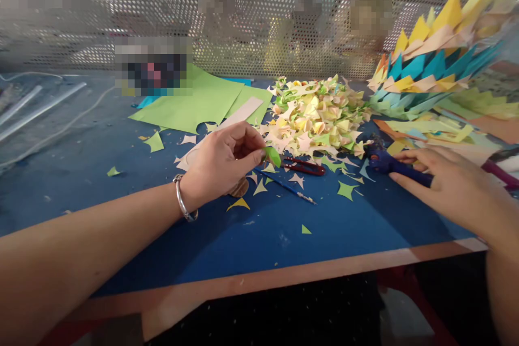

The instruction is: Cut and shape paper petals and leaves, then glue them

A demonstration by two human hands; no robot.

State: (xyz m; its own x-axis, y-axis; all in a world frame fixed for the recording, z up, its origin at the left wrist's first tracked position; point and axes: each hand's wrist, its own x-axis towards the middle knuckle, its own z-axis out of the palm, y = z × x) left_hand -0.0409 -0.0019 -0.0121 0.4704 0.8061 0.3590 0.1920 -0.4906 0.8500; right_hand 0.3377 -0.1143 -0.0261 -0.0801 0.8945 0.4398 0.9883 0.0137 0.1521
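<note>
Near the middle of the table, my left hand (227,159) pinches a small green paper piece (273,156) between thumb and fingers. My right hand (450,181) is wrapped round the handle of a dark blue tool (409,172) at the right; the tool's head points left and its tip is blurred. Between the hands lie a dark red tool (304,165) and a thin blue stick (286,186). Behind them is a heap of pale yellow, pink and green paper pieces (318,111). A round brown disc (239,188) is partly hidden under my left hand.
Green paper sheets (194,97) and a pink strip (245,112) lie behind my left hand. Layered spiky paper shapes (433,65) rise at the back right. Paper scraps (346,190) dot the blue table (194,254). A perforated metal screen (251,27) stands behind. Clear rods (44,111) lie left.
</note>
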